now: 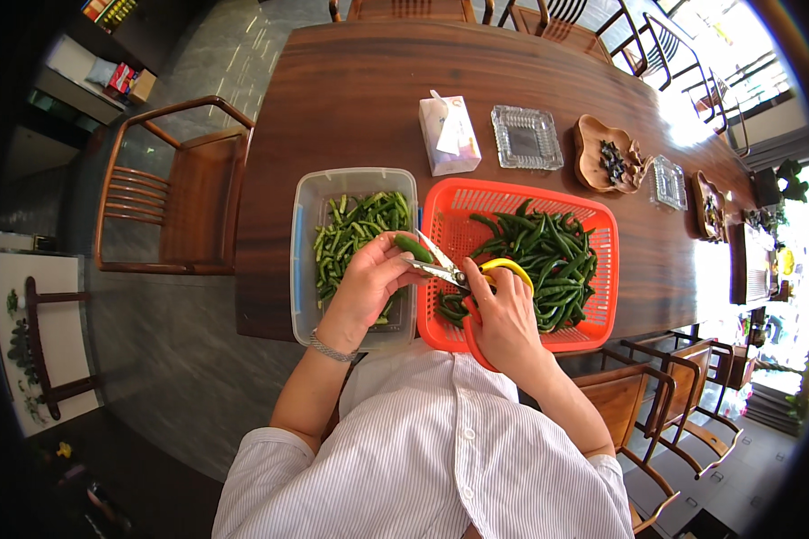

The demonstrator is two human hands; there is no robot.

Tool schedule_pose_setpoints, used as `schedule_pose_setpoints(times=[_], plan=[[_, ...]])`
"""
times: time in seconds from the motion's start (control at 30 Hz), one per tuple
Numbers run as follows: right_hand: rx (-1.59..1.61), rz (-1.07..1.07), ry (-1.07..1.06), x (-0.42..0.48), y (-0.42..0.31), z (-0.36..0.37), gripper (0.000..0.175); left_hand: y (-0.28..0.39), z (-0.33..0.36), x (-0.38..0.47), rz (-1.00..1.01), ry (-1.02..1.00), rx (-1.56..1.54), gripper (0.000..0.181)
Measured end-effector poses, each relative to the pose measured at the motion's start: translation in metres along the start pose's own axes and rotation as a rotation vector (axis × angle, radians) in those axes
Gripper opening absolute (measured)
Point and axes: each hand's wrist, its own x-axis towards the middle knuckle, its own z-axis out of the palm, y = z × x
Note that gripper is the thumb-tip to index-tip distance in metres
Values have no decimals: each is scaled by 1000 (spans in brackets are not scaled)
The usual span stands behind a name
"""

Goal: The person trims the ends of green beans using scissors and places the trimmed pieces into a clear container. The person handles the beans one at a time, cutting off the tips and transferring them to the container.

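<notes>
Between the fingertips of my left hand (367, 273) is a green chili pepper (412, 248), held above the right side of a clear plastic container (354, 176). Cut green pepper pieces (361, 219) lie inside that container. My right hand (509, 320) grips scissors (473, 304) with red and yellow handles. Their blades are spread, with the pepper at the opening between them. Under my right hand stands a red plastic basket (438, 195), holding a heap of whole green chili peppers (556, 263). My right hand hides part of the heap.
Behind the basket on the wooden table (350, 101) stand a tissue box (449, 135) and a clear ribbed tray (527, 138). Farther right is a wooden dish (593, 155) with dark pieces. Wooden chairs (202, 195) flank the table.
</notes>
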Motion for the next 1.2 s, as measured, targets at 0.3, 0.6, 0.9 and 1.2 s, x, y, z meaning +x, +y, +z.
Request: schedule_pose_setpoints(times=[0.3, 0.6, 0.9, 1.2], plan=[[-80, -32, -36, 5, -4, -3, 67, -2, 5, -3, 45, 1, 23, 22], [-162, -109, 19, 10, 2, 2, 68, -9, 11, -5, 92, 68, 15, 20], [-83, -119, -51, 11, 6, -5, 68, -4, 8, -6, 84, -11, 101, 21], [77, -48, -97, 14, 6, -8, 49, 2, 0, -8, 18, -69, 148, 23]])
